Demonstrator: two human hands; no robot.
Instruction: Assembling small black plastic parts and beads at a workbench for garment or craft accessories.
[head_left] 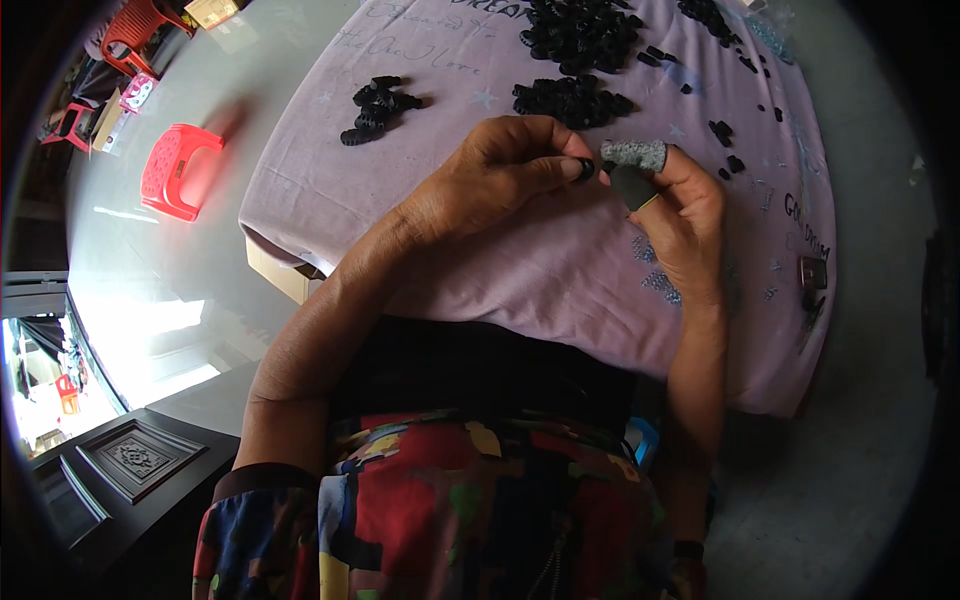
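Observation:
My left hand (505,170) pinches a small black part (585,169) between thumb and fingers above the pink cloth. Just across from it, my right hand (683,215) is closed, thumb against index finger. A grey knitted cover (634,154) sits on that index finger and a dark rubbery cover (631,186) on the thumb. Between those two tips shows a tiny black piece (607,168), too small to name. Beyond my hands lie a heap of small black ridged parts (572,101) and a larger heap (580,38). A smaller group (376,110) is to their left.
The pink cloth (440,270) covers the table. Loose black pieces (721,131) and small silvery-blue bits (655,275) lie around my right hand. A small dark reddish object (812,272) rests near the right edge. A red plastic stool (178,172) stands on the floor at left.

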